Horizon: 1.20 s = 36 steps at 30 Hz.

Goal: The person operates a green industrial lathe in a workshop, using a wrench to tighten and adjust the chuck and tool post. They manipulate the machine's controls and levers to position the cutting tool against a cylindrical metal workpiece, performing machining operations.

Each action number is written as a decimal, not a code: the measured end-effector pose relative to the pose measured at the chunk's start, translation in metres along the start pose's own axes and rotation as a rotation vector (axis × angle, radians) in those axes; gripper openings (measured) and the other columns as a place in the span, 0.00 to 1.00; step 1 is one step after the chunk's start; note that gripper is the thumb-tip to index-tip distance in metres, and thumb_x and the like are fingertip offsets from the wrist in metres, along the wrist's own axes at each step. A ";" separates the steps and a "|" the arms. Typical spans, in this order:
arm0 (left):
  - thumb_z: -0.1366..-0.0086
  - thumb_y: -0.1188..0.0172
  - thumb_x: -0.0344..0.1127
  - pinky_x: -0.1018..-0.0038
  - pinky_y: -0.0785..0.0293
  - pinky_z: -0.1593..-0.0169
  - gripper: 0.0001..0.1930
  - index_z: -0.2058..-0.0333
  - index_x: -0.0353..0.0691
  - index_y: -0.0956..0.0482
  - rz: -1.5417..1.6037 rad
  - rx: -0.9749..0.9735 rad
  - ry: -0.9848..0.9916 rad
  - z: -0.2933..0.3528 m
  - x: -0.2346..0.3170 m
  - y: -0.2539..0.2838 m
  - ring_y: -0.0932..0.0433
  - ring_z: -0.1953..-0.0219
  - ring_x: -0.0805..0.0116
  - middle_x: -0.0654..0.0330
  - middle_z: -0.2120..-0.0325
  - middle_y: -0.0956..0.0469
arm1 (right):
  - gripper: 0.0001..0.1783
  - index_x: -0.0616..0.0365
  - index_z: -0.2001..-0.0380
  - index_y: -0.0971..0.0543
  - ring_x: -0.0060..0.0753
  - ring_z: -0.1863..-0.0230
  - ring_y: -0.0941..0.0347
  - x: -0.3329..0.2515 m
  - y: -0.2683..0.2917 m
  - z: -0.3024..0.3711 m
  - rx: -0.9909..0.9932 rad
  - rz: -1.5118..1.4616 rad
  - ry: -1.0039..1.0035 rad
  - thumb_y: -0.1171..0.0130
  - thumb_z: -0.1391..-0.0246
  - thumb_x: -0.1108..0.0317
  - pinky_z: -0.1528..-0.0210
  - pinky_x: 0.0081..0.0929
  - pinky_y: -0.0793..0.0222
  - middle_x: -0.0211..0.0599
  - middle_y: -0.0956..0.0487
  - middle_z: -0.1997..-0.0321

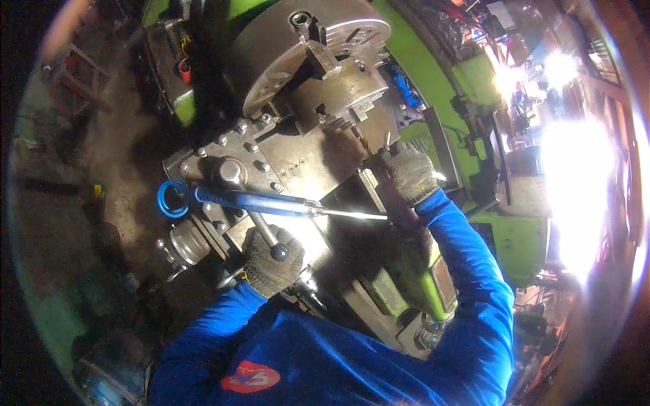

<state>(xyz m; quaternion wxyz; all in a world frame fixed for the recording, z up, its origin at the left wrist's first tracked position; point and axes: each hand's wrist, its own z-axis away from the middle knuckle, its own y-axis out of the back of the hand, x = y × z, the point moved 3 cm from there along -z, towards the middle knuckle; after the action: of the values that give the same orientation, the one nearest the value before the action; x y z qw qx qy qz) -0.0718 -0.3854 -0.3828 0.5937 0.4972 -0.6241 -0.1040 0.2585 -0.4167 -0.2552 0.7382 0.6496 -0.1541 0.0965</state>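
Observation:
My left hand (274, 262), in a grey knit glove, is closed below the tool post of a lathe, beside a metal lever (263, 224) with a black ball knob (279, 252). What its fingers hold is hidden. My right hand (409, 174), gloved too, curls over a dark part by a drill bit (362, 141); a small bright pin stands up at its fingertips. I cannot make out what it grips. A blue-handled tool (264, 202) with a thin metal rod lies across the tool post, a blue ring (173, 199) at its left end.
Beyond my hands is a big round chuck (318, 51) with a jaw sticking out, clamping a metal workpiece (342, 88). Bolts stud the tool post (233, 169). A graduated handwheel (188, 245) juts out at left. Green machine body (443, 115) runs along the right.

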 end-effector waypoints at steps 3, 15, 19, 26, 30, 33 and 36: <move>0.41 0.39 0.40 0.50 0.36 0.61 0.07 0.71 0.45 0.24 0.367 -0.074 0.277 0.026 -0.034 -0.060 0.27 0.64 0.49 0.56 0.70 0.25 | 0.26 0.50 0.51 0.21 0.49 0.54 0.21 -0.010 0.022 -0.003 -0.129 0.007 -0.041 0.30 0.54 0.56 0.59 0.45 0.21 0.43 0.22 0.57; 0.41 0.41 0.43 0.49 0.35 0.59 0.09 0.72 0.46 0.22 -0.295 -0.044 0.026 0.002 0.006 0.004 0.25 0.64 0.50 0.53 0.73 0.22 | 0.21 0.48 0.44 0.23 0.52 0.45 0.20 -0.005 0.043 0.008 -0.013 -0.588 -0.255 0.37 0.40 0.60 0.48 0.46 0.22 0.46 0.20 0.42; 0.42 0.41 0.44 0.50 0.34 0.58 0.09 0.71 0.47 0.22 -0.284 -0.078 0.078 -0.008 0.018 0.027 0.24 0.63 0.51 0.54 0.72 0.22 | 0.14 0.51 0.51 0.18 0.55 0.48 0.20 0.013 0.038 0.011 -0.098 -0.595 -0.274 0.38 0.38 0.62 0.49 0.44 0.23 0.47 0.17 0.48; 0.41 0.41 0.45 0.48 0.34 0.56 0.10 0.70 0.46 0.21 -0.217 -0.026 0.076 -0.003 0.013 0.022 0.24 0.63 0.50 0.53 0.70 0.21 | 0.13 0.48 0.55 0.17 0.57 0.53 0.21 0.013 0.047 0.006 -0.093 -0.317 -0.115 0.38 0.41 0.60 0.51 0.49 0.25 0.46 0.17 0.58; 0.41 0.42 0.44 0.48 0.34 0.56 0.10 0.71 0.45 0.22 -0.178 -0.003 0.079 0.000 0.009 0.013 0.25 0.64 0.49 0.52 0.70 0.22 | 0.10 0.45 0.56 0.16 0.56 0.54 0.22 0.011 0.065 -0.006 0.000 -0.129 0.206 0.40 0.39 0.61 0.51 0.50 0.28 0.45 0.17 0.61; 0.35 0.49 0.44 0.62 0.32 0.58 0.11 0.73 0.47 0.28 -0.056 0.008 0.139 0.011 -0.009 -0.026 0.28 0.65 0.60 0.62 0.73 0.30 | 0.11 0.44 0.54 0.17 0.55 0.54 0.22 0.022 0.057 -0.015 0.023 -0.023 0.332 0.42 0.38 0.62 0.51 0.50 0.28 0.44 0.17 0.62; 0.30 0.55 0.46 0.67 0.31 0.57 0.13 0.73 0.49 0.31 -0.226 0.000 0.133 0.015 -0.017 -0.043 0.29 0.64 0.65 0.66 0.73 0.33 | 0.14 0.44 0.50 0.19 0.55 0.52 0.21 0.029 0.045 -0.010 -0.164 -0.046 0.210 0.41 0.39 0.63 0.51 0.51 0.27 0.44 0.17 0.60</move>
<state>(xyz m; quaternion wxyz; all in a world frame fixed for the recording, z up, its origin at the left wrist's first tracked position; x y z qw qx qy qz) -0.0665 -0.4007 -0.4289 0.6184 0.5700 -0.5233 -0.1371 0.2710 -0.4021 -0.2047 0.8028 0.5769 -0.0686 0.1341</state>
